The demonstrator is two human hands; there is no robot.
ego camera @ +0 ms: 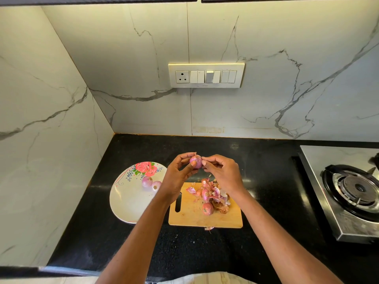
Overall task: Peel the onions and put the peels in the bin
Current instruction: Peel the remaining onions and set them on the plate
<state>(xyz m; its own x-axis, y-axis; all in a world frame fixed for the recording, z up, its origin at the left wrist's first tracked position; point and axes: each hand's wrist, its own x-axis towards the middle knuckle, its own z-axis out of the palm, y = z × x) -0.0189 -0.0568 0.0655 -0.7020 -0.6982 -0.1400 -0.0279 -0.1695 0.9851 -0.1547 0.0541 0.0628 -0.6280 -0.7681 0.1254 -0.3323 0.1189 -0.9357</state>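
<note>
My left hand (pixel 179 173) grips a small pink onion (pixel 195 161) above the counter, fingers and thumb curled round it. My right hand (pixel 222 171) pinches a thin strip of skin at the onion's right side. Below them, a wooden cutting board (pixel 190 216) carries a heap of onion peels (pixel 213 193) and one unpeeled reddish onion (pixel 207 208). Two peeled onions (pixel 150 183) lie on a white plate (pixel 127 199) with a rose print, left of the board. No bin is in view.
A loose peel scrap (pixel 209 228) lies on the black counter (pixel 184 249) just off the board's front edge. A steel gas stove (pixel 348 187) stands at the right. Marble walls close the left and back, with a switch panel (pixel 206 75) on the back wall.
</note>
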